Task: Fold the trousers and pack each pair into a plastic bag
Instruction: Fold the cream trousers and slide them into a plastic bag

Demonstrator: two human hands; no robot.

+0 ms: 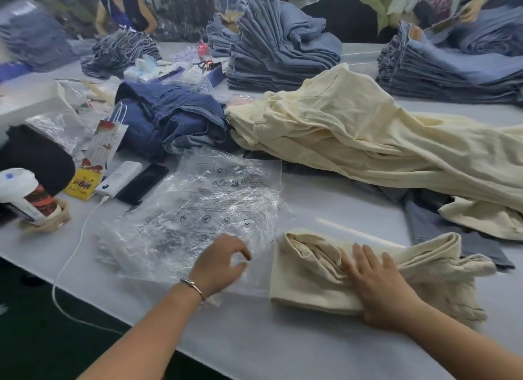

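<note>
Step in hand: the bagging of the folded cream trousers [319,283], judged from the layout; the bundle is best kept flat while the bag mouth is found and opened.
Right hand [379,286]: laid flat on the folded trousers at the near table edge, fingers straight and spread.
Left hand [223,263]: fingers curled at the near edge of the plastic bag [203,210]; whether film is pinched cannot be told.
Bag: crumpled, just left of the bundle.
Farther back: a loose heap of cream trousers [368,142], then stacks of blue trousers [271,54].
</note>
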